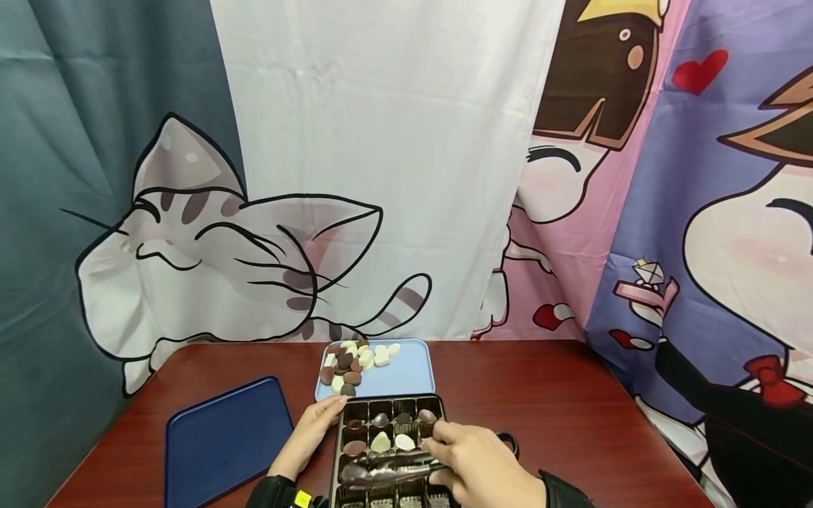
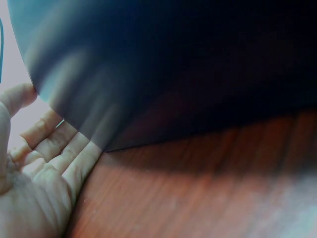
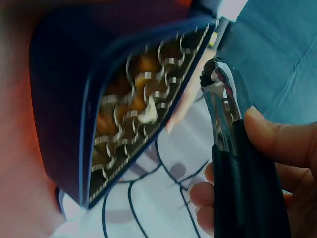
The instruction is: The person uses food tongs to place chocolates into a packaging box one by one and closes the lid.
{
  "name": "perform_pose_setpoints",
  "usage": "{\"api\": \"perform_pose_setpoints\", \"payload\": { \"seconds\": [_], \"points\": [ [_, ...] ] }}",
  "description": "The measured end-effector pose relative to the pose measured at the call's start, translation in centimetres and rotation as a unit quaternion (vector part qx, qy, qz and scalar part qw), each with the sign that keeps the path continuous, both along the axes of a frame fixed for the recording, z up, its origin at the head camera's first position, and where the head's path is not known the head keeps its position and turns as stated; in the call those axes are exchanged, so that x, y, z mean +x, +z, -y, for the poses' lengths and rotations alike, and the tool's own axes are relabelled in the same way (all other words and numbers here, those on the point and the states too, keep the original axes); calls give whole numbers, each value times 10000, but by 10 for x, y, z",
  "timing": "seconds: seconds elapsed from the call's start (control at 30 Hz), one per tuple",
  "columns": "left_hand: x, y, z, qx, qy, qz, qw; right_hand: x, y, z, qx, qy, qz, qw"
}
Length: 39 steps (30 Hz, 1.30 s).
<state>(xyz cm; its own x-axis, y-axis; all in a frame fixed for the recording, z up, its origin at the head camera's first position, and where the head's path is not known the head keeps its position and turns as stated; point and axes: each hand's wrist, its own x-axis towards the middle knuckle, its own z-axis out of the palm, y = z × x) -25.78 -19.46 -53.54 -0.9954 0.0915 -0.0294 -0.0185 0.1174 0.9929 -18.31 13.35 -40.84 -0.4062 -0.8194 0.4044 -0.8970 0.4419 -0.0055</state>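
A dark compartment box point(image 1: 336, 466) stands at the table's front, with brown, cream and grey rounded pieces in several of its cells. My left hand point(image 1: 311, 430) holds the box's far left corner; in the left wrist view its thumb lies at the rim and the fingers point(image 2: 74, 153) meet the wall. My right hand point(image 1: 476, 458) grips metal tongs point(image 1: 394, 474) by their black handles. They lie across above the box, tips toward its left side. In the right wrist view the tongs' arms are close together; whether anything is between the tips, I cannot tell.
Behind the box, a light blue tray point(image 1: 406, 377) carries a heap of brown, cream and dark pieces point(image 1: 344, 361) on its left side. A dark blue tray point(image 1: 222, 444) lies to the left on the reddish-brown table point(image 1: 521, 381). A printed curtain point(image 1: 381, 141) hangs behind.
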Motion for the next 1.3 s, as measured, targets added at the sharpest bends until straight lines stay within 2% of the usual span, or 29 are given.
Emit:
{"api": "perform_pose_setpoints", "payload": {
  "seconds": [0.13, 0.27, 0.53, 0.67, 0.8, 1.1, 1.3],
  "points": [
    [0, -1, 0, -1, -25, -42, 10000, 2, -6, 2, 397, 256, 99, 9988],
    [0, -1, 1, -18, -60, -33, 10000, 2, -7, 1, 573, 244, 318, 9976],
    [-1, 1, 3, 63, -111, -13, 9999, -8, 8, 1, -73, -284, 138, 9995],
    [-1, -1, 5, -67, -154, -100, 9998, -23, 11, 2, -445, -678, -194, 9965],
    [-1, -3, 6, -136, -118, -117, 9998, -44, 9, 5, -638, -1104, -188, 9917],
    [-1, 1, 1, -66, -113, -8, 9999, -95, -3, 20, -469, -1692, -175, 9843],
    [-3, -5, 5, -62, -177, -207, 9996, -119, -15, 36, -144, -2001, 32, 9797]
  ]
}}
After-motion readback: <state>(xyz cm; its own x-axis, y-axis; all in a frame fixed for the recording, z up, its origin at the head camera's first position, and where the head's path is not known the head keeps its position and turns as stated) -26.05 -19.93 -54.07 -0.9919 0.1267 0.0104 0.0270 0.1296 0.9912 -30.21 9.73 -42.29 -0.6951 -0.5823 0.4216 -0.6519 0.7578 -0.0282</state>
